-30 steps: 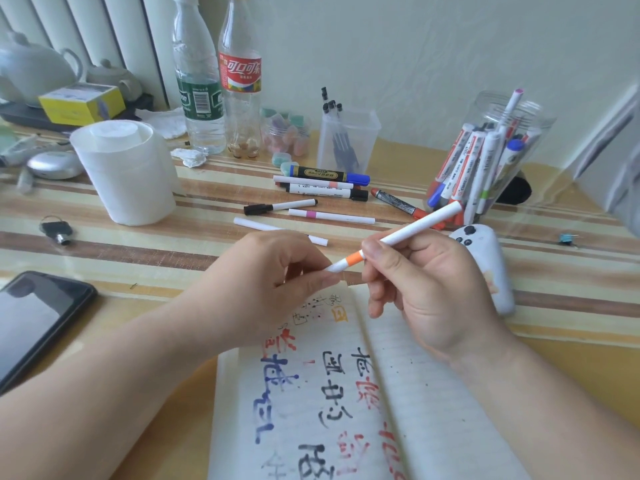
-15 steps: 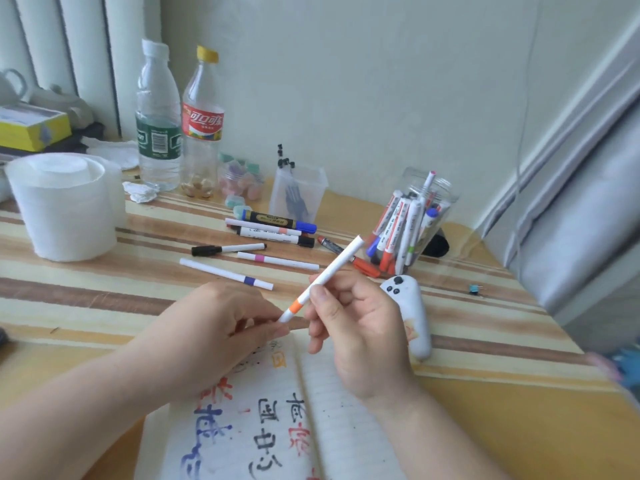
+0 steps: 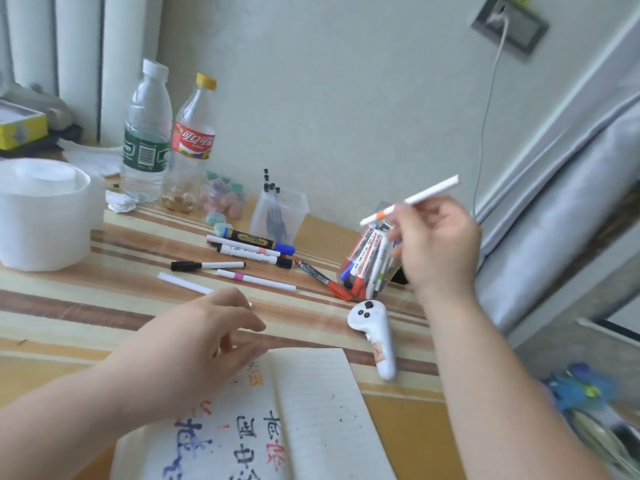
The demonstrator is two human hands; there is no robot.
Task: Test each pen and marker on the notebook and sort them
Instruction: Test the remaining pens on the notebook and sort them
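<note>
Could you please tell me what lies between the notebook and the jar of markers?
In the head view, a white controller lies on the table between notebook and jar.

Loose markers (image 3: 254, 259) on the table (image 3: 104, 299) behind the notebook (image 3: 318, 410), marker jar (image 3: 372, 271) at right.

Your right hand (image 3: 438, 244) lifted the orange-band pen (image 3: 410, 201) off the notebook (image 3: 311, 410) & over to the marker jar (image 3: 367, 268); left hand (image 3: 204, 341) let go, fingers now relaxed.

Green-label bottle (image 3: 147, 133) and red-label bottle (image 3: 192, 143) upright, side by side, at table (image 3: 69, 306) rear. White roll (image 3: 45, 216) far left; white controller (image 3: 375, 336) lying flat, right of centre. Cable (image 3: 485, 126) hangs from wall socket (image 3: 510, 24).
</note>
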